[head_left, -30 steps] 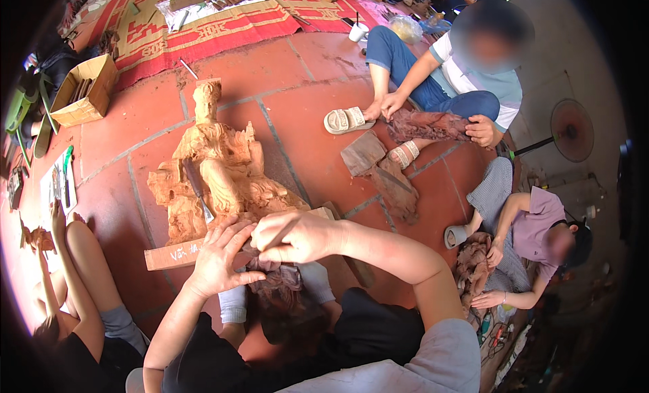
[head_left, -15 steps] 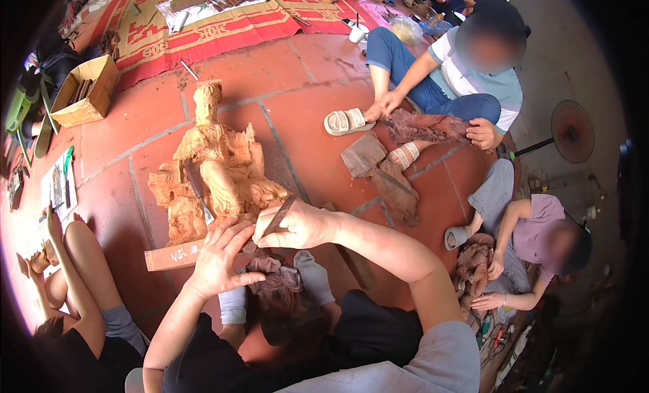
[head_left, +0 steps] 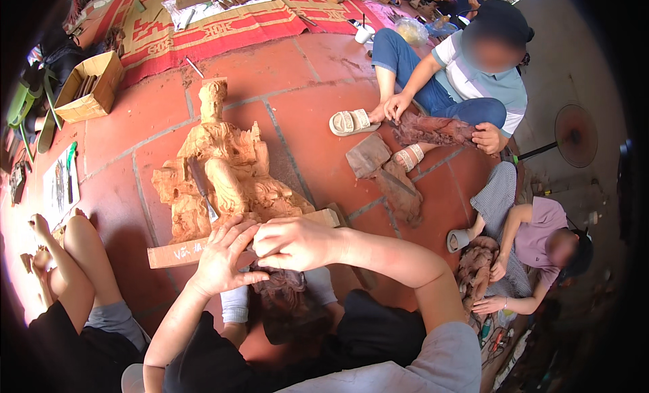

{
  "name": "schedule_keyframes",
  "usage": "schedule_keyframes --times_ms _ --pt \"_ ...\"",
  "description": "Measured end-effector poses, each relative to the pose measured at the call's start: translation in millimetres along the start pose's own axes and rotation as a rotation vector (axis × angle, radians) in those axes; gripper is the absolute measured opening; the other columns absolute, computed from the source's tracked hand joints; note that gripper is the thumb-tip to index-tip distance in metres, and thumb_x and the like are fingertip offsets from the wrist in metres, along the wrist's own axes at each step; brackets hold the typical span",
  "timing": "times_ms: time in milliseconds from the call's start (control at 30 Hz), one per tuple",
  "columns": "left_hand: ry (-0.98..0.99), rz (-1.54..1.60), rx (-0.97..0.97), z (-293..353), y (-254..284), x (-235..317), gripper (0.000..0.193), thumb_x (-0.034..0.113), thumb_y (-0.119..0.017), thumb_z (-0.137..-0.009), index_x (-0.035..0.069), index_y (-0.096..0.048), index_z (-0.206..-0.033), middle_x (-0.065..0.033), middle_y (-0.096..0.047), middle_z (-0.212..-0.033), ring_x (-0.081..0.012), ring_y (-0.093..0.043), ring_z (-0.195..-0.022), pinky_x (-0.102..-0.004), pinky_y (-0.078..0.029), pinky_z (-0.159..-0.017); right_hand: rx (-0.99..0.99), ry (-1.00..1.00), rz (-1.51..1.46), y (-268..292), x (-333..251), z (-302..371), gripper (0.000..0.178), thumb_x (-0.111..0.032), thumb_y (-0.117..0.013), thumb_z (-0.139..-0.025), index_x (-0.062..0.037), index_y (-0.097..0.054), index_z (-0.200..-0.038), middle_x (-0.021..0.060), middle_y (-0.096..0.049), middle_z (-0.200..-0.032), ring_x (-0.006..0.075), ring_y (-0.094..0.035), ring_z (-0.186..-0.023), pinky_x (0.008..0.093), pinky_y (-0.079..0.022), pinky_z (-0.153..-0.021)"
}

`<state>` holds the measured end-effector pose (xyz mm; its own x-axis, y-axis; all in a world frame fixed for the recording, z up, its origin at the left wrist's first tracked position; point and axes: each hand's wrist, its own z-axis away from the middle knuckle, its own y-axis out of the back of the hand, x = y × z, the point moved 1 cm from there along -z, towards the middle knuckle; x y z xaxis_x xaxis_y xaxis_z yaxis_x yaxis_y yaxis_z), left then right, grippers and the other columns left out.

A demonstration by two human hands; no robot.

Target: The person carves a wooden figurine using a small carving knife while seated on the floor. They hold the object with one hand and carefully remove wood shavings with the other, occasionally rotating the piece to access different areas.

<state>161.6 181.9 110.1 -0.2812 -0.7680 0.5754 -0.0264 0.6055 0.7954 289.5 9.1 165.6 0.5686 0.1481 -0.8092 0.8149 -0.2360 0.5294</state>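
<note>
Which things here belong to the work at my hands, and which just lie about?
Likely in use: dark wood carving, beneath left hand and right hand; perhaps the pale carved figure.

Likely lying about: cardboard box; white cup; green-handled tool.

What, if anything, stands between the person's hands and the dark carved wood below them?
Nothing visible does. The left hand and right hand cover the upper end of the dark carved wood, so whether each touches it is hidden. The pale statue is beyond, not between.

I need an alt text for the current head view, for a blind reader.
A spread left hand and closed right hand sit close together above dark wood. Beyond, a chisel rests on a pale statue. Upper right, another person holds reddish-brown wood.
</note>
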Motion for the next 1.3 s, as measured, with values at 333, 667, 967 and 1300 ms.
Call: schedule_keyframes --times_ms 333,667,967,1300 --pt "0.007 0.000 -0.004 0 0 0 0.096 0.061 -0.077 -0.067 0.005 -0.047 -0.138 -0.0135 -0.052 -0.136 -0.0385 -0.043 -0.132 -0.0522 -0.035 -0.107 0.038 0.031 0.186 -8 -5 -1 0.012 -0.016 -0.063 -0.090 -0.0079 -0.058 -0.083 0.0091 -0.058 -0.088 0.0275 -0.062 -0.087 0.0395 -0.050 -0.083" --pt "0.064 0.067 0.017 2 -2 0 0.113 0.057 -0.083 -0.062 0.008 -0.032 -0.150 -0.0192 -0.052 -0.136 -0.0379 -0.043 -0.132 -0.0521 -0.035 -0.108 0.044 -0.059 0.114 -4 -10 -6 0.011 -0.016 -0.059 -0.093 -0.0058 -0.058 -0.097 0.0121 -0.061 -0.086 0.0323 -0.065 -0.082 0.0412 -0.054 -0.074" --pt "0.059 0.065 0.036 4 -4 -2 0.118 0.055 -0.085 -0.061 0.006 -0.027 -0.151 -0.0228 -0.046 -0.140 -0.0399 -0.043 -0.132 -0.0522 -0.035 -0.108 0.084 -0.207 -0.018 1 -8 -10 0.013 -0.019 -0.059 -0.094 -0.0066 -0.062 -0.097 0.0133 -0.064 -0.095 0.0340 -0.066 -0.089 0.0431 -0.053 -0.073" --pt "0.063 0.066 0.051 2 -2 2 0.120 0.054 -0.086 -0.059 0.006 -0.027 -0.151 -0.0225 -0.047 -0.140 -0.0396 -0.044 -0.131 -0.0514 -0.035 -0.109 0.080 -0.252 -0.001 -7 8 -14 0.023 -0.024 -0.057 -0.095 -0.0032 -0.058 -0.104 0.0148 -0.063 -0.089 0.0357 -0.065 -0.079 0.0443 -0.053 -0.070"
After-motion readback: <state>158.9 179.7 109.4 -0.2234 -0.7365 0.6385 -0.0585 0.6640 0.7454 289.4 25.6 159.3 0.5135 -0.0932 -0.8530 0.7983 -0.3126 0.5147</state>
